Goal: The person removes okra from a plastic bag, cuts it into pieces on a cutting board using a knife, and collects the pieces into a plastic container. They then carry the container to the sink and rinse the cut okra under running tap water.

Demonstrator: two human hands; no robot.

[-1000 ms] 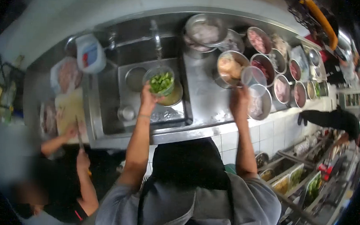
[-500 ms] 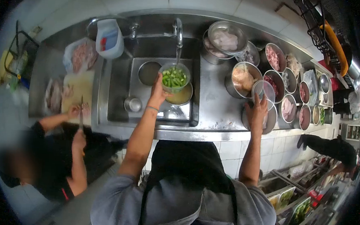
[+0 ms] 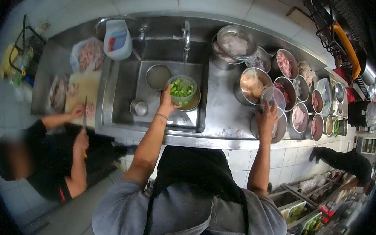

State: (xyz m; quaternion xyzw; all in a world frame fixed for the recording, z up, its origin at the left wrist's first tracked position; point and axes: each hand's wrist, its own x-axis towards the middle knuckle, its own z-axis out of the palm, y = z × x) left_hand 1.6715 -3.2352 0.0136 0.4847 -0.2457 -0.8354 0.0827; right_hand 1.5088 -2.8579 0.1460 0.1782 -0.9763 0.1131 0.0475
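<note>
My left hand (image 3: 166,104) is closed around the side of a clear plastic tub (image 3: 184,103), tilted a little over the sink. Cut green vegetable pieces (image 3: 181,88) fill it; their exact kind is hard to make out. Behind the tub, a thin stream of water falls from the tap (image 3: 187,36). Off to the right, my right hand (image 3: 267,122) grips a clear round lid (image 3: 275,96) at its near edge. That lid is held above the steel pots, by one with pale orange meat (image 3: 252,83).
In the sink (image 3: 127,86) stand a steel bowl of cloudy water (image 3: 157,77) and a small steel cup (image 3: 139,108). Several steel pots of raw meat crowd the right counter. At left, a person with a knife (image 3: 85,113) cuts meat on a board (image 3: 83,85).
The tub in my left hand has come slightly down and tilted, away from the water stream. My right hand and the lid have shifted only a little left.
</note>
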